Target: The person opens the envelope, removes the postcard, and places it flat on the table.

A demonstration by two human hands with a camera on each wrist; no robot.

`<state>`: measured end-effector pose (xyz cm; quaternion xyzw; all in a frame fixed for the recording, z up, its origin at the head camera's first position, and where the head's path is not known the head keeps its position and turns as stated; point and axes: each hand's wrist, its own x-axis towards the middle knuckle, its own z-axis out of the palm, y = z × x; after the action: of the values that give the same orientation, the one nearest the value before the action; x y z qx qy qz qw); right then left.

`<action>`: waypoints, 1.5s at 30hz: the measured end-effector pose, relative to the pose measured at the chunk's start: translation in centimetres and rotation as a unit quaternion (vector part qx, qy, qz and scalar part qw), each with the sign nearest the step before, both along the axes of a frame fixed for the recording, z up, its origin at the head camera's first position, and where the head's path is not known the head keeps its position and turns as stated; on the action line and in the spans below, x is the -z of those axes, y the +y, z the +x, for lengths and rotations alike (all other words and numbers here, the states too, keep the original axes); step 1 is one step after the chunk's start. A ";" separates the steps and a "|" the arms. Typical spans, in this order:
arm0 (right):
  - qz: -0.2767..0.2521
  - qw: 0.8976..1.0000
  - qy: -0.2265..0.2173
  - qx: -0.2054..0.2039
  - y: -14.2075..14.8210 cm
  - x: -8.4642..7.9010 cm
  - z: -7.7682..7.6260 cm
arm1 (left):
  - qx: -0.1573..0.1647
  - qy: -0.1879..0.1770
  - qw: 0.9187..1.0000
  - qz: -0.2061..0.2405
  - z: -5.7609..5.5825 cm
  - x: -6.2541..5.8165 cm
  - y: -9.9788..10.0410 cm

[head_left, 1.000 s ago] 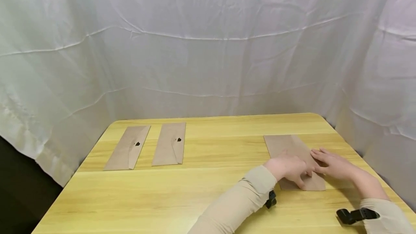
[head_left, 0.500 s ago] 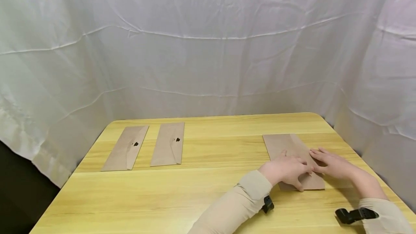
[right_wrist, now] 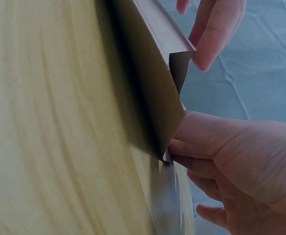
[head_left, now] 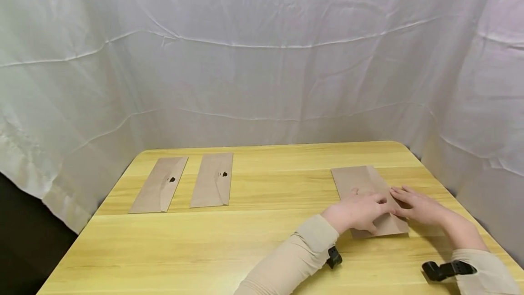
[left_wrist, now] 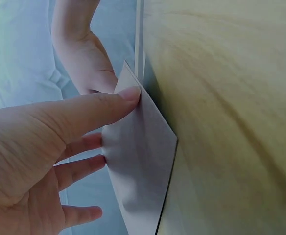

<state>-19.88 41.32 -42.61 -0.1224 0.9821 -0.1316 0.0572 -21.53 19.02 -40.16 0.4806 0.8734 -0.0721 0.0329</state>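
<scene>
Left hand (head_left: pixel 355 213) has crept a touch to the left since a second ago, and the near right corner of the brown envelope (head_left: pixel 354 181) has come up a little, while the right hand (head_left: pixel 421 205) looks pretty much where it was. So, head view: the envelope's on the right part of the table (head_left: pixel 262 249), long axis running near to far, same as the leftmost envelope (head_left: pixel 157 186) and its neighbor (head_left: pixel 210 180), both well off to the left. Left hand lies over its near half, right hand sits at its right edge, so for that lifted near right side I'd call the right hand the nearer one, and imo that's the relation the next bit hangs on. Left wrist view: thumb tip on the paper near its near edge, two fingertips touching it further along, little finger off it, hand spread fairly wide rather than clamped. Index is hidden though. Right wrist view: the paper is tilted up with a shadow under it, plus a dark gap between layers. Right thumb and fingers meet its edge, but the tips go behind the paper, so can't tell whether they're pinching or just touching.
</scene>
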 end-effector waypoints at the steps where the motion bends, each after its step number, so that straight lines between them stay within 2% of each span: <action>1: 0.001 1.000 0.002 -0.002 0.0 0.0 0.0 | 0.001 0.000 1.000 0.002 0.0 0.0 -0.1; 14: -0.004 1.000 -0.005 0.007 -0.1 0.1 0.1 | 0.003 0.016 1.000 0.019 0.2 0.1 -0.3; 20: -0.005 1.000 -0.008 0.008 0.0 0.1 0.3 | 0.004 0.003 1.000 0.031 0.3 0.1 -0.3; 23: -0.009 1.000 -0.009 0.010 0.0 0.0 0.4 | 0.010 -0.004 0.999 0.039 0.3 0.1 -0.3; 27: -0.011 1.000 -0.010 0.010 0.0 -0.2 0.5 | 0.031 0.008 0.998 0.053 0.0 0.1 -0.3; 31: -0.008 1.000 0.004 0.004 0.0 -0.2 0.4 | 0.038 -0.003 0.997 0.067 -0.2 0.3 -0.4; 37: -0.014 0.999 0.035 -0.016 -0.2 -0.2 0.1 | 0.028 -0.043 0.995 0.088 -0.4 0.5 -0.4; 45: -0.003 0.995 0.089 -0.050 -0.6 0.0 0.0 | 0.039 -0.054 0.992 0.108 -0.6 0.6 -0.6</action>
<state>-19.85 40.74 -42.61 -0.1829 0.9755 -0.1199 -0.0245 -22.16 18.40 -40.73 0.5181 0.8536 0.0478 0.0250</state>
